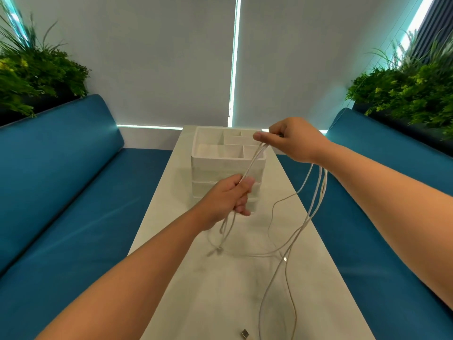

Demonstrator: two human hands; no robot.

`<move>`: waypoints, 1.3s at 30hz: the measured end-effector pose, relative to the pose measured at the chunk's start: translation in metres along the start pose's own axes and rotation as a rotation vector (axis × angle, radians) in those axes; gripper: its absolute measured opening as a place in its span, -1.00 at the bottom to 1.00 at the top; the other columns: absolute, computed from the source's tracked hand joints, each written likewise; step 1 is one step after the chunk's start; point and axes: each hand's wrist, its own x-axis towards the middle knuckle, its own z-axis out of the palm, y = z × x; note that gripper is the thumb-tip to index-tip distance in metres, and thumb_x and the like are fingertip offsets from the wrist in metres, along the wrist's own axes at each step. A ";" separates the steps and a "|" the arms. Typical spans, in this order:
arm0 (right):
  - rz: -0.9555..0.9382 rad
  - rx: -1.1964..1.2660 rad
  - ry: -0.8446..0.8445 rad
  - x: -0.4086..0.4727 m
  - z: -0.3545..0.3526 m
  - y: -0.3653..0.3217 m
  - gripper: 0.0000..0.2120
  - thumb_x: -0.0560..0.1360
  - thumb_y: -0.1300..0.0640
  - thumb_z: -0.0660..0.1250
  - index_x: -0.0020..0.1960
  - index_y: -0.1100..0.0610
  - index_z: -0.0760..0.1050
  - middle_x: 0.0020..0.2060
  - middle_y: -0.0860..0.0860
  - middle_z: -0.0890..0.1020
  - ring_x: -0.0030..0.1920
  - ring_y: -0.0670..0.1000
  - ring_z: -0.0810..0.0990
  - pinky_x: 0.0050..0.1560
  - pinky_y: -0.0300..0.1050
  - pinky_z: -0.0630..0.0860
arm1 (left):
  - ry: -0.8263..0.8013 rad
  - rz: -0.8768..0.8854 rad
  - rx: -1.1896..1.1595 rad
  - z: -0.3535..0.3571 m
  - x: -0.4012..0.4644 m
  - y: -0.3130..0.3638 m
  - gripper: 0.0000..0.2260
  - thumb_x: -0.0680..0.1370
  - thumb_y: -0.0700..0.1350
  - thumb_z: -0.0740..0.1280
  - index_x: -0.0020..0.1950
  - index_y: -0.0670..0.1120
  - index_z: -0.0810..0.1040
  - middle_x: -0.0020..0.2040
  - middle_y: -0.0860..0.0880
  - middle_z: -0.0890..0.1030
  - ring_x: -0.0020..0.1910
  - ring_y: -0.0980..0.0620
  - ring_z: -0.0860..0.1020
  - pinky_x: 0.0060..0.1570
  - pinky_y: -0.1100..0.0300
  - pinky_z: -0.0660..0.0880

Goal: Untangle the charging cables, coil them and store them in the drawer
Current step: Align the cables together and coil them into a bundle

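Several thin white charging cables (255, 158) stretch taut between my two hands above the narrow white table (220, 290). My left hand (229, 198) grips the strands in a fist in front of the white drawer organiser (203, 163). Higher and to the right, my right hand (291, 139) pinches the same strands between thumb and fingers. From the right hand, long loops (316, 204) hang down and trail across the table. Short ends with a knot (218, 250) dangle below the left hand. A USB plug (245, 334) lies at the table's near edge.
The organiser has open top compartments (232, 143) and stacked drawers below, partly hidden by my left hand. Blue benches (73, 204) flank the table on both sides, with green plants (404, 94) behind them. Grey blinds cover the window ahead.
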 end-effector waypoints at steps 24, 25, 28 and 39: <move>0.006 0.126 -0.095 -0.027 0.041 0.040 -0.66 0.60 -0.21 -0.06 0.05 0.03 0.30 -0.28 -0.01 0.51 -0.27 -0.02 0.48 -0.26 -0.12 0.40 | 0.048 0.046 -0.614 -0.040 -0.024 0.018 -0.65 0.58 0.06 0.17 0.11 -0.07 0.68 -0.41 0.03 0.10 -0.47 0.12 0.03 -0.50 0.28 0.05; -0.017 0.106 -0.096 -0.029 0.044 0.038 -0.68 0.60 -0.21 -0.05 0.06 0.01 0.29 -0.29 -0.03 0.50 -0.29 -0.03 0.47 -0.27 -0.14 0.39 | 0.050 0.053 -0.631 -0.040 -0.026 0.020 -0.65 0.58 0.05 0.17 0.12 -0.06 0.68 -0.41 0.03 0.09 -0.47 0.12 0.03 -0.49 0.27 0.04; -0.033 0.103 -0.072 -0.032 0.052 0.037 -0.67 0.60 -0.22 -0.04 0.02 -0.02 0.34 -0.26 -0.07 0.52 -0.24 -0.03 0.51 -0.21 -0.09 0.46 | 0.061 0.056 -0.641 -0.039 -0.031 0.022 -0.65 0.58 0.05 0.17 0.13 -0.05 0.69 -0.42 0.04 0.08 -0.47 0.12 0.03 -0.50 0.29 0.06; 0.035 0.185 -0.051 -0.047 0.093 0.015 -0.62 0.62 -0.20 -0.10 0.02 0.07 0.31 -0.24 0.07 0.55 -0.24 0.09 0.52 -0.17 0.04 0.51 | 0.134 0.119 -0.710 -0.040 -0.041 0.028 -0.66 0.58 0.02 0.19 0.15 -0.08 0.68 -0.43 0.06 0.06 -0.49 0.10 0.02 -0.52 0.31 0.10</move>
